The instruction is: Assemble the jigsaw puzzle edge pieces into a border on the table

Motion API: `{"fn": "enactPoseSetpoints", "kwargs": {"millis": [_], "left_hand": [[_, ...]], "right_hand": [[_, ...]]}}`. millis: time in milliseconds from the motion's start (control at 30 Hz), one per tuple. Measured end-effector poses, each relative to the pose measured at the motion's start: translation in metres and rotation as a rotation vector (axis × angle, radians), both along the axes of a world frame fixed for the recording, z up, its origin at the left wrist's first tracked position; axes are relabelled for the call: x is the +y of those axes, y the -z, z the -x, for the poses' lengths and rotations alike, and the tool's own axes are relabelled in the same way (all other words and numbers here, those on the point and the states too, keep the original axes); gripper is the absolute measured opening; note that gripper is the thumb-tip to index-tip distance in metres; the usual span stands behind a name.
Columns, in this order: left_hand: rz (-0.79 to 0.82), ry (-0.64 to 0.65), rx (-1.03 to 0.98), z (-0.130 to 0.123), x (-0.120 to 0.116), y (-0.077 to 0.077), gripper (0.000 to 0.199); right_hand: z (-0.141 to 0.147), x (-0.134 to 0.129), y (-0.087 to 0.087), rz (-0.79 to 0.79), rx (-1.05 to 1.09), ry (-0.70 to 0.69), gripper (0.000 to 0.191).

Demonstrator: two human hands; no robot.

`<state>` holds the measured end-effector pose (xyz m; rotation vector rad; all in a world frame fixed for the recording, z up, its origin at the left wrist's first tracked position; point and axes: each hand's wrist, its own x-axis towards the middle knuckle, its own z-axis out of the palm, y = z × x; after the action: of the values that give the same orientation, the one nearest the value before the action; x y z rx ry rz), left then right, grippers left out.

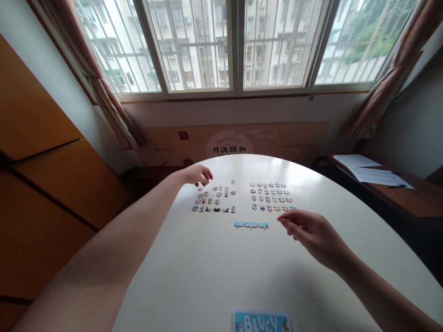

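My left hand (198, 174) reaches to the far left part of the table, fingers closed on a small jigsaw puzzle piece (207, 181) at the fingertips. Loose jigsaw pieces (217, 201) lie in uneven rows just in front of it. To the right, another group of pieces (276, 199) forms neat rows. A joined blue puzzle strip (251, 225) with white lettering rests nearer to me. My right hand (308, 233) hovers right of that strip, thumb and fingers pinched together; whatever may be between them is hidden.
A blue picture card (262, 321) marked "BLUEY" lies at the near edge of view on the white round table (214, 267). Papers and pens lie on a brown side table (415, 203) at right. Wooden cabinets (44, 184) stand left; a barred window is ahead.
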<state>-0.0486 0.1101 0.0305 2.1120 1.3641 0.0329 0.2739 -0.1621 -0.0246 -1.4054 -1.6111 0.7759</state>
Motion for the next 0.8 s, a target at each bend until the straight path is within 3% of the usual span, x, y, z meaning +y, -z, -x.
{"fn": "enactPoseSetpoints", "kwargs": {"millis": [233, 567, 800], "left_hand": [[0.051, -0.067, -0.068, 0.005, -0.001, 0.000, 0.037], [0.122, 0.011, 0.032, 0.001, 0.006, 0.011, 0.039], [0.084, 0.056, 0.062, -0.004, 0.013, 0.020, 0.031]], "right_hand": [[-0.002, 0.000, 0.005, 0.013, 0.004, 0.005, 0.038], [0.001, -0.002, 0.002, 0.014, -0.013, 0.022, 0.037], [0.000, -0.001, 0.005, 0.035, -0.026, 0.022, 0.037]]}}
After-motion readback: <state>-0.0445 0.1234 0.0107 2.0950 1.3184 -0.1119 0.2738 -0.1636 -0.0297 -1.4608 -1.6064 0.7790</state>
